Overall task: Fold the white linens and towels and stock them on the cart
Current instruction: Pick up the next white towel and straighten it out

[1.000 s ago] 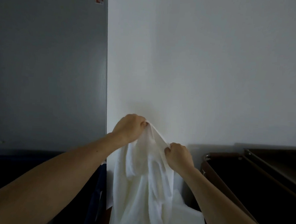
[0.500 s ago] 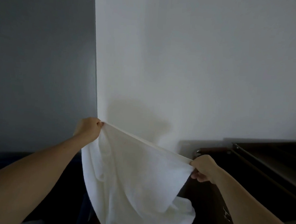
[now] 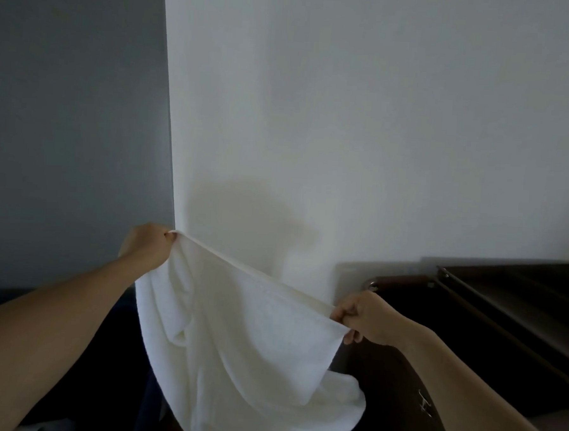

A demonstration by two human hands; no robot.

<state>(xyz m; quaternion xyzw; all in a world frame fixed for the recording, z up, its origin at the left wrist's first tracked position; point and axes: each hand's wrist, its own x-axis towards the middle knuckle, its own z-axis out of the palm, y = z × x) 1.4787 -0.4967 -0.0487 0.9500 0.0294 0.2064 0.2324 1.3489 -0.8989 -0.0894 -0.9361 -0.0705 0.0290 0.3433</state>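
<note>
Both hands are up in front of the white wall (image 3: 347, 119), and the white towel (image 3: 253, 339) is stretched out between them — the left hand (image 3: 148, 246) sits higher, over by the edge of the grey panel (image 3: 68, 105), its fingers (image 3: 167, 239) curled tight and pinching one top corner, while the right hand (image 3: 365, 318) is lower and nearer the camera, its fingers (image 3: 341, 316) closed in a pinch on the other corner. The top hem runs taut in a straight, slanting line from one grip to the other. Below it the cloth hangs loose, with soft folds on the left side and the bottom bunched low in the view; what it rests on down there I can't make out. Off to the right, just behind the right hand, stands the dark brown cart (image 3: 501, 325), a rail and flat shelf tops showing. So this reads as the opening of a fold — the towel spread by its top edge, not yet doubled over. The next move, I'd say, calls for levelling the two corners, lifting so the bunched lower part drops free, then bringing corner to corner without letting either pinch slip
</note>
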